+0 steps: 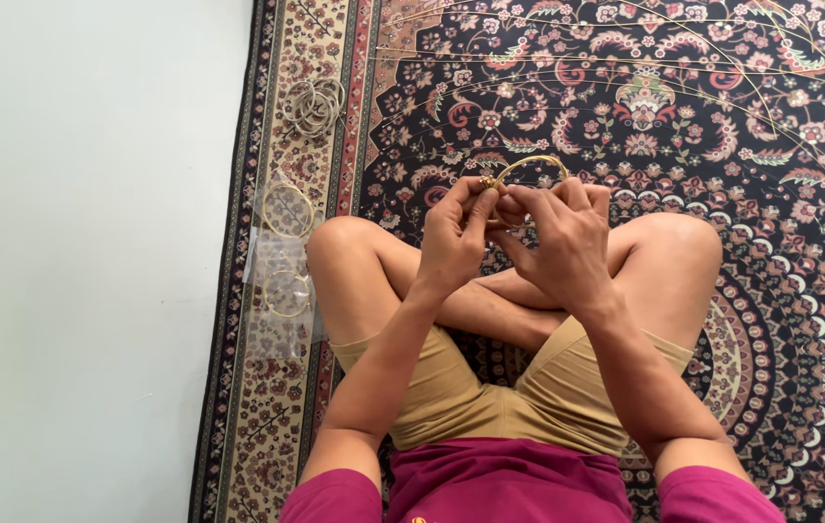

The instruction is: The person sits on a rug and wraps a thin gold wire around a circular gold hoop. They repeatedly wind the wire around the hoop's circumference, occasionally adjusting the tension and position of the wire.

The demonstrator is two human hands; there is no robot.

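A: What's in the hands?

B: A thin gold bangle [532, 165], held up over the crossed legs. Left hand [453, 237] pinches its beaded end, right hand [560, 242] is closed on the other side.

A: Sturdy?

B: Looks light and springy, probably bends easily. I'd hold it near the ends.

A: Any packaging?

B: Clear plastic bags [279, 291] with rings on the rug's [684, 107] left border, loose rings [314, 105] above them.

The one camera sits on my head and looks almost straight down over my lap. It is close: my crossed legs [519, 291] fill the middle, the patterned rug [722, 116] runs to the top and right edges, the pale floor [83, 261] lies left.
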